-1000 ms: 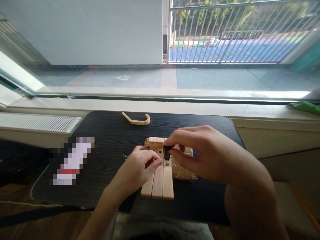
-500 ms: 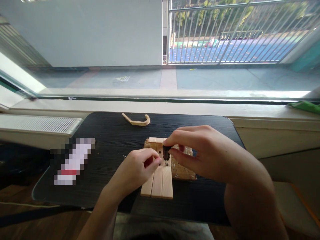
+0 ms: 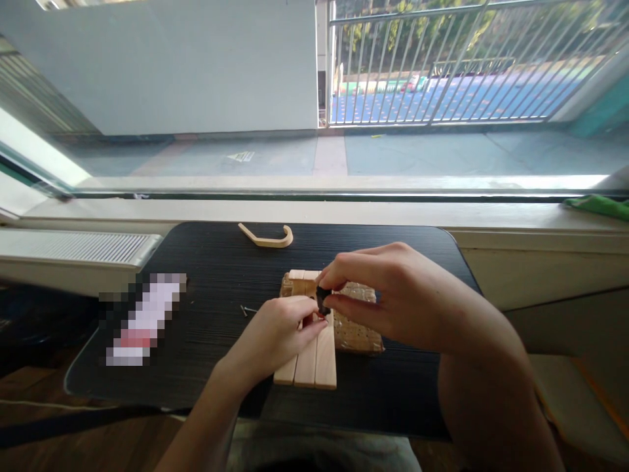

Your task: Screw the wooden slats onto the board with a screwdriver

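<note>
Three pale wooden slats (image 3: 314,359) lie side by side on a black table (image 3: 206,275), their far ends resting over a plastic-wrapped bundle of wooden parts (image 3: 356,331). My right hand (image 3: 388,298) is closed in a pinch on a small black tool (image 3: 322,300) held upright over the slats. My left hand (image 3: 278,331) is closed too, its fingertips pinched on something small with a red part (image 3: 314,318) right beside the tool's tip. The spot where the tool meets the wood is hidden by my fingers.
A curved wooden hook piece (image 3: 268,236) lies near the table's far edge. Two small screws (image 3: 246,309) lie left of my left hand. A blurred white and red object (image 3: 142,318) sits at the table's left. A window sill and radiator (image 3: 73,246) lie beyond.
My hands and the slats have shifted slightly towards me and left. My left fingertips closed in against the tool's tip; the screws on the table came into view.
</note>
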Demonstrator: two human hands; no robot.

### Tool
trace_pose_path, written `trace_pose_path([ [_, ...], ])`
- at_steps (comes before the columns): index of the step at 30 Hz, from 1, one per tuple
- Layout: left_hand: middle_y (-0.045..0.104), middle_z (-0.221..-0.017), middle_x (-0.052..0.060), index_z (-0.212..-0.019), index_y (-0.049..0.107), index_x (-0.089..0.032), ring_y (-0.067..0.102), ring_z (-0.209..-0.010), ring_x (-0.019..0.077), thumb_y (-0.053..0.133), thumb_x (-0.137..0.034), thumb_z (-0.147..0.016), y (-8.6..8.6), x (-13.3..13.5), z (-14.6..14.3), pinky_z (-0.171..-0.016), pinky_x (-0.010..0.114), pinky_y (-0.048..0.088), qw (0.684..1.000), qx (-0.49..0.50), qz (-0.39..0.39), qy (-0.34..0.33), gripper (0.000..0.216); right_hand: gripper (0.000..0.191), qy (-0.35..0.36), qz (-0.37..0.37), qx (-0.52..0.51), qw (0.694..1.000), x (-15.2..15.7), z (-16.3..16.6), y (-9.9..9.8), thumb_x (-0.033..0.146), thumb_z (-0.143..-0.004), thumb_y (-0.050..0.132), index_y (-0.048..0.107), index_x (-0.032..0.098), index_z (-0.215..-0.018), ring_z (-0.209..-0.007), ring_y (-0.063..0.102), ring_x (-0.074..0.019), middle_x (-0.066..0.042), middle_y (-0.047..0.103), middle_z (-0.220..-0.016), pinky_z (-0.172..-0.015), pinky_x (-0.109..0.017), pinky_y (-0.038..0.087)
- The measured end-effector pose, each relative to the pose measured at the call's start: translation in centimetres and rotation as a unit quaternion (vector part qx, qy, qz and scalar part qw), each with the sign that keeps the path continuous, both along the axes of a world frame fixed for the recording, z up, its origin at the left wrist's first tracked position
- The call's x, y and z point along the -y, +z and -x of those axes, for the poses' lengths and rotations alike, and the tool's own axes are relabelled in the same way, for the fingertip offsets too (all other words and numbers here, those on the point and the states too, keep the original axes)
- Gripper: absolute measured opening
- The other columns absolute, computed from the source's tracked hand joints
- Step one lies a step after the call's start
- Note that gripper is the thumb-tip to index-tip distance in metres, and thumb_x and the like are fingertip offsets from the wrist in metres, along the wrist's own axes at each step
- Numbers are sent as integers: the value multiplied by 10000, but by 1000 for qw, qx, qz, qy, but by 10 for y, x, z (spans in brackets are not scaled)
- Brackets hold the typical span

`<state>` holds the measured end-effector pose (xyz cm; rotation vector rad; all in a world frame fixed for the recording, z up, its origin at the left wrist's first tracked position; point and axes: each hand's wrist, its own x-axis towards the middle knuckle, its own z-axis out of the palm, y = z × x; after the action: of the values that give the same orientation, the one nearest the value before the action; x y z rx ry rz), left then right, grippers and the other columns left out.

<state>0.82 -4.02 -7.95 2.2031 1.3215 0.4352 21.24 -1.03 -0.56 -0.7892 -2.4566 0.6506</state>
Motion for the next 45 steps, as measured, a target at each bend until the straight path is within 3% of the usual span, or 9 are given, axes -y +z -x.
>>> trace_pose_path([
  [9,618,-648,-4,-648,611,-163,569,-598,129,583,-246,-877,3,2,-1,-543,235,373,1000,-10,14,-5,246,81,18,8,-13,1000,0,1,3,149,-898,583,659,176,-898,-675,529,-96,5,637,-805,-603,-243,331],
  [15,652,-876,37,-775,664,-165,627,-775,161,601,-198,-866,0,-1,0,-664,253,460,1000,4,-15,-21,116,78,6,-2,-5,1000,1,1,3,143,-881,578,650,170,-868,-669,523,-100,5,627,-783,-606,-247,327],
  [26,590,-604,-11,-559,561,-176,568,-707,166,626,-176,-830,6,-4,-5,-820,337,441,998,-20,-50,-31,279,55,-23,-36,-6,999,-1,3,2,134,-855,602,633,170,-828,-633,515,-91,24,612,-718,-588,-236,314],
  [36,586,-605,-13,-564,574,-170,539,-638,133,638,-165,-820,8,-3,-6,-623,251,383,1000,-14,-10,-1,264,129,-66,-35,29,997,0,6,1,145,-855,575,674,175,-933,-677,584,-117,6,665,-753,-610,-242,334],
  [45,544,-553,-35,-549,531,-160,475,-545,98,627,-144,-820,11,-1,-7,-573,243,319,1000,-16,7,7,288,15,-76,-45,29,996,0,6,0,170,-846,643,642,179,-834,-575,490,-83,46,574,-636,-543,-234,266],
])
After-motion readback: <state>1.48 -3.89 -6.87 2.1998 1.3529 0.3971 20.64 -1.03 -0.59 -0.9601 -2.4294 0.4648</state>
